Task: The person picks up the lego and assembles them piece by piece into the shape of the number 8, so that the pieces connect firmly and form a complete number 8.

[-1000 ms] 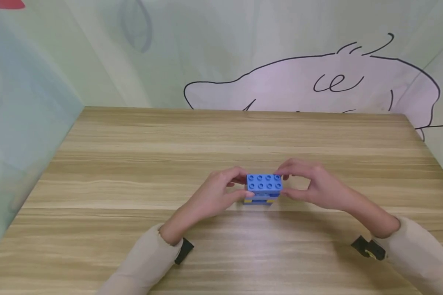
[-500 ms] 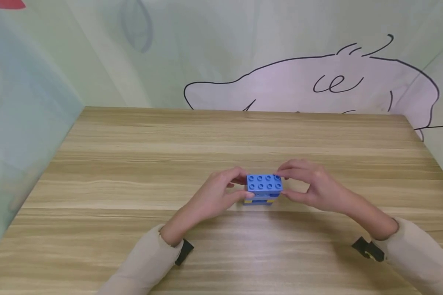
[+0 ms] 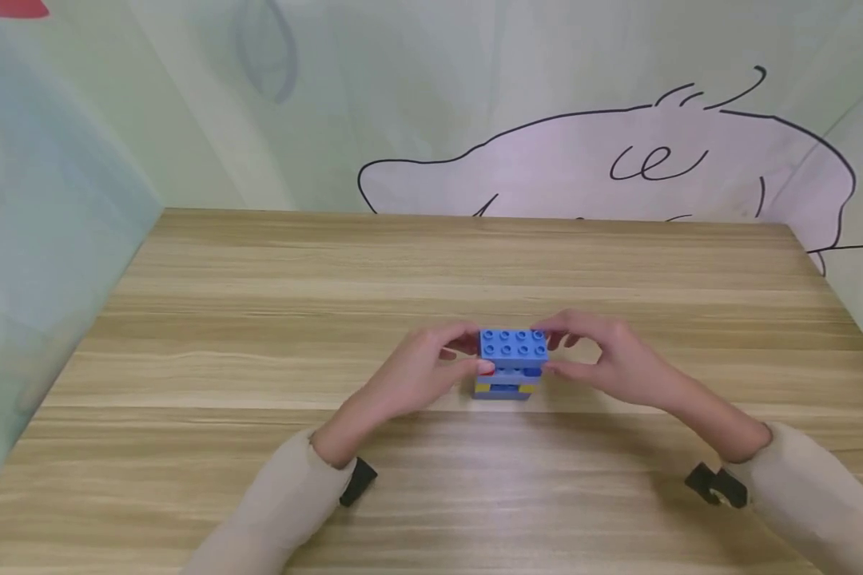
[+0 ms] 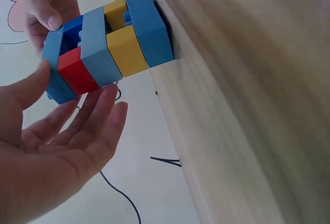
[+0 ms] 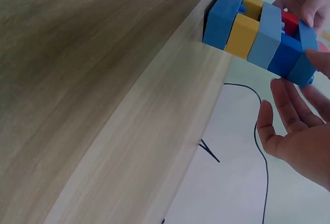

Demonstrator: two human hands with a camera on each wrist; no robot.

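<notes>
A small tower of toy building bricks stands on the wooden table [image 3: 331, 271]. On top lies a long blue studded brick [image 3: 513, 359]. My left hand [image 3: 424, 371] pinches its left end, thumb in front and fingers behind. At the other end my right hand [image 3: 622, 363] holds it the same way. Beneath it are a red brick [image 4: 77, 72] on the left and a dark blue brick [image 5: 285, 55] on the right. Lower down come a light blue brick [image 4: 100, 54], two yellow bricks [image 4: 127, 53] with a gap between, and a blue bottom brick [image 4: 154, 33].
A wall [image 3: 417, 80] with a cartoon line drawing rises behind the table's far edge. Another wall [image 3: 43, 239] borders the table on the left. Black straps [image 3: 358, 481] show at both sleeve cuffs.
The top blue brick has moved slightly up in the head view with both hands. More of the layers beneath now shows, including the red brick. The tower's base has stayed in place.
</notes>
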